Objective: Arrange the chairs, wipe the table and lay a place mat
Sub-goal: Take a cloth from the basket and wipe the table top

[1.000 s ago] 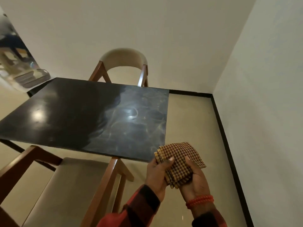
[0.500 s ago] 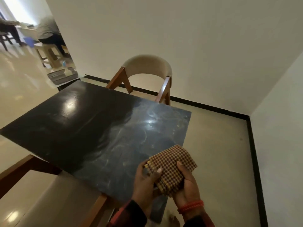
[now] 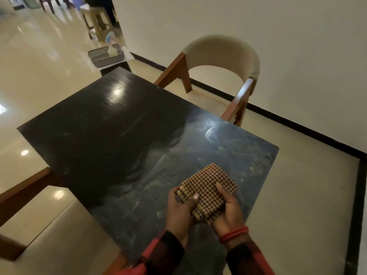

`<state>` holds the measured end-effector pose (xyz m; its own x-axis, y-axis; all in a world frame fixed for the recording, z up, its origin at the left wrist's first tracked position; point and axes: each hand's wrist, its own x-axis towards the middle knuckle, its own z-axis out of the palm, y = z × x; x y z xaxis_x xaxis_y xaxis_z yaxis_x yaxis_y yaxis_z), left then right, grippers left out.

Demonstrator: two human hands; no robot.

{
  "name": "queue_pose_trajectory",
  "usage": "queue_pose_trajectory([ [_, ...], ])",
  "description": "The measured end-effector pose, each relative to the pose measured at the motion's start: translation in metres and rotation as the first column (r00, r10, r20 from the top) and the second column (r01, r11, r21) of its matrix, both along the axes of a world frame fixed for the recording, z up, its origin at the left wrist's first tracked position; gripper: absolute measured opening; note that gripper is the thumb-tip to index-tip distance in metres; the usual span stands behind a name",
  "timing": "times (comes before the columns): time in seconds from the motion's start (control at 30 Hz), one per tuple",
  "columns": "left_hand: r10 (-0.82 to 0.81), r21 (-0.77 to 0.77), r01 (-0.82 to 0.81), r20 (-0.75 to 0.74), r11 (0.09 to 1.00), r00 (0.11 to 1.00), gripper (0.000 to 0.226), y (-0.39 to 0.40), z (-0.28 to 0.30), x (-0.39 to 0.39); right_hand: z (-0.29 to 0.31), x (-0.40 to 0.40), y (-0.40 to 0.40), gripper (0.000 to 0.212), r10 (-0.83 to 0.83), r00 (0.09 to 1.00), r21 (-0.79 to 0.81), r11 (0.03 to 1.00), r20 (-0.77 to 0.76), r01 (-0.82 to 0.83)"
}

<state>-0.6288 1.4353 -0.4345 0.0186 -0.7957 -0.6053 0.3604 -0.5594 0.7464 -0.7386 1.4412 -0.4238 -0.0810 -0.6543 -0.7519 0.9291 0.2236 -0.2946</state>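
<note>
A folded brown-and-yellow checked cloth [image 3: 208, 190] is held over the near right part of the black table [image 3: 119, 135]. My left hand [image 3: 179, 210] grips its left edge with the thumb on top. My right hand [image 3: 228, 208], with a red bead bracelet at the wrist, holds it from the right and below. The table's right half shows streaky smears. A chair [image 3: 220, 56] with a cream curved back and wooden arms stands at the far side. Part of a second wooden chair [image 3: 23, 193] with a cream seat shows at the near left.
White walls with a black skirting [image 3: 297, 128] close the right and far sides. A grey basket [image 3: 105, 55] sits on a small white stand beyond the table's far corner. A wooden stool [image 3: 97, 24] and a seated person are farther back on the glossy floor.
The view has swung left and forward, so my hands and the cloth now sit over the table's near right corner instead of beside it. My grip on the cloth is unchanged.
</note>
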Motion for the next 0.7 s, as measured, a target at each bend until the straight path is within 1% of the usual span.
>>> queue_pose_trajectory([
  [0.07,-0.026,-0.003,0.026,-0.006,1.0,1.0,0.039,-0.018,-0.008,0.002,-0.005,0.003,-0.016,0.036,-0.036,0.999,0.011,0.999,-0.029,0.036],
  [0.17,-0.074,0.0,0.074,-0.012,0.997,0.997,0.037,-0.048,-0.02,0.006,-0.009,0.007,-0.038,0.023,-0.065,0.994,-0.007,0.998,-0.083,0.064],
  [0.3,-0.086,0.042,0.086,-0.014,0.995,0.996,0.036,-0.074,-0.031,0.003,-0.012,0.01,-0.064,0.022,-0.024,0.993,0.018,0.999,-0.119,0.026],
  [0.4,-0.04,0.079,0.043,-0.038,0.996,0.998,0.035,-0.091,-0.04,-0.002,-0.019,0.008,-0.083,0.027,0.009,0.988,-0.007,1.0,-0.154,-0.01],
  [0.53,-0.009,0.043,0.012,-0.067,0.999,0.998,0.032,-0.104,-0.046,0.0,-0.03,0.004,-0.112,0.02,0.081,0.986,-0.039,0.995,-0.147,-0.087],
  [0.57,0.024,0.034,-0.022,-0.043,0.999,0.999,0.032,-0.105,-0.048,0.009,-0.035,0.008,-0.121,0.025,0.116,0.985,-0.04,0.992,-0.128,-0.122],
  [0.6,0.079,0.024,-0.079,0.003,0.997,0.997,0.033,-0.105,-0.05,0.023,-0.039,0.013,-0.131,0.034,0.149,0.983,-0.042,0.987,-0.105,-0.154],
  [0.63,0.173,0.01,-0.174,0.076,0.985,0.982,0.036,-0.103,-0.052,0.042,-0.044,0.021,-0.139,0.043,0.198,0.976,-0.038,0.979,-0.086,-0.202],
  [0.67,0.289,-0.02,-0.289,0.162,0.957,0.944,0.037,-0.1,-0.055,0.065,-0.049,0.029,-0.147,0.046,0.247,0.967,-0.035,0.968,-0.065,-0.249],
  [0.7,0.39,-0.063,-0.388,0.261,0.92,0.883,0.036,-0.097,-0.056,0.089,-0.053,0.037,-0.156,0.044,0.294,0.954,-0.05,0.954,-0.059,-0.297],
])
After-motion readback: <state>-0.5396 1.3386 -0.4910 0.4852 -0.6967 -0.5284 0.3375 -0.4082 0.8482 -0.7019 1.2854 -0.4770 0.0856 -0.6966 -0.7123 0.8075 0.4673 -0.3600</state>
